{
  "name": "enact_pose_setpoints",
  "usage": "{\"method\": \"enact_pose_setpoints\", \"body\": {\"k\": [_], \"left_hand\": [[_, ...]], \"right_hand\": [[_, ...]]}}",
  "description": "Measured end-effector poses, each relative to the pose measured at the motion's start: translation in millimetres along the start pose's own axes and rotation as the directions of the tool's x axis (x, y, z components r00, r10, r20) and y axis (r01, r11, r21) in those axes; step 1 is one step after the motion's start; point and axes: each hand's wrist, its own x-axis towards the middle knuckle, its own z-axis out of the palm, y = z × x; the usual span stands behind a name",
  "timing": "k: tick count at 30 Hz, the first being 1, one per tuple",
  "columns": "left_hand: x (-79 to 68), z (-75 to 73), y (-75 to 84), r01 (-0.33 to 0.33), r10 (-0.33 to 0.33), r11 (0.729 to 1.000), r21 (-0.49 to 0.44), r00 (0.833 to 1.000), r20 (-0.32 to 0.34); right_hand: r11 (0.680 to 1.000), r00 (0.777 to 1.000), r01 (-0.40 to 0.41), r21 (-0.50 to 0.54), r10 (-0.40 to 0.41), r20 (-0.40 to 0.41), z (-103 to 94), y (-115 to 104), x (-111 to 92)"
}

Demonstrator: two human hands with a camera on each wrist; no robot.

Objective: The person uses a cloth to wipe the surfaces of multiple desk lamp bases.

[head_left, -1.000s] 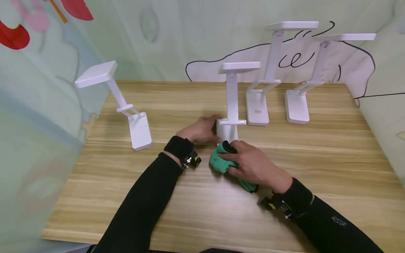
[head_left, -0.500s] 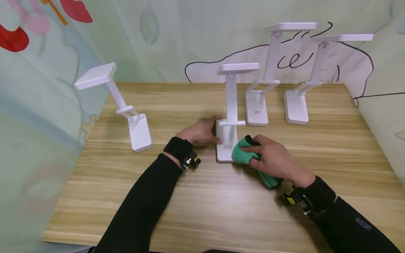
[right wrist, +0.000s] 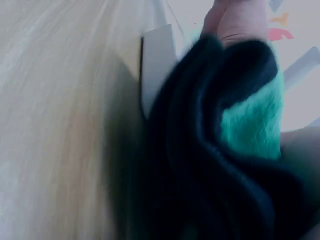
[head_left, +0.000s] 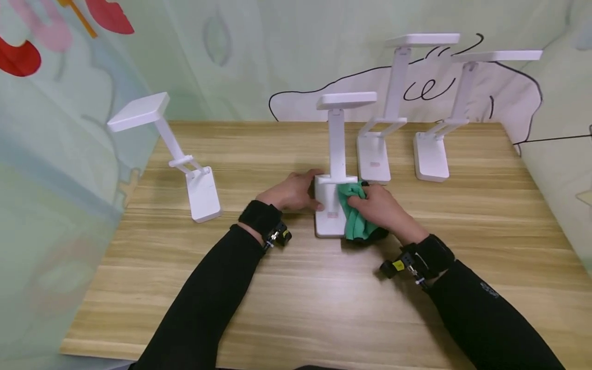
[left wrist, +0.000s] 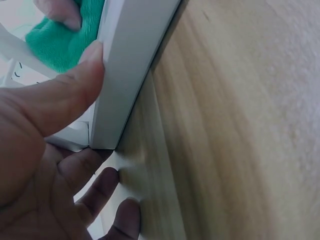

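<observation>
A white desk lamp (head_left: 329, 216) stands upright in the middle of the table. My left hand (head_left: 296, 192) grips its base from the left, thumb on the top edge and forefinger round the back corner; the other fingers spread near the wood in the left wrist view. My right hand (head_left: 380, 205) holds a bunched green cloth (head_left: 357, 218) with black edging against the right side of that base. Dark folds of the cloth (right wrist: 200, 150) fill much of the right wrist view and hide part of the base.
Two more white lamps, a middle one (head_left: 373, 159) and a right one (head_left: 431, 156), stand behind to the right. Another lamp (head_left: 203, 195) is off to the left. The wooden table (head_left: 296, 313) meets a printed wall sheet (head_left: 240, 61) at its back edge.
My right hand has gone from the base's front, out round its front right corner, to its right side with the cloth, uncovering the front. The left hand stays on the base.
</observation>
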Motion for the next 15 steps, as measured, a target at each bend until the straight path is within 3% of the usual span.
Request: {"method": "enact_pose_setpoints", "body": {"k": [5, 11, 13, 15], "left_hand": [[-1.0, -0.1, -0.4, 0.013, -0.013, 1.0, 0.008, 1.0, -0.001], [-1.3, -0.7, 1.1, 0.009, -0.009, 1.0, 0.008, 1.0, -0.008], [-1.4, -0.8, 1.6, 0.011, -0.011, 1.0, 0.004, 1.0, -0.005], [-1.2, -0.6, 1.5, 0.005, -0.005, 1.0, 0.001, 1.0, -0.004]], "right_hand": [[0.999, 0.998, 0.034, -0.006, -0.033, 0.05, 3.2, 4.4, -22.2], [0.984, 0.989, 0.138, -0.114, -0.143, -0.034, 17.9, 10.8, -57.1], [0.966, 0.974, 0.198, -0.168, -0.213, -0.075, 24.2, 13.3, -66.9], [0.928, 0.943, 0.275, -0.252, -0.312, -0.118, 30.4, 16.4, -75.0]]}}
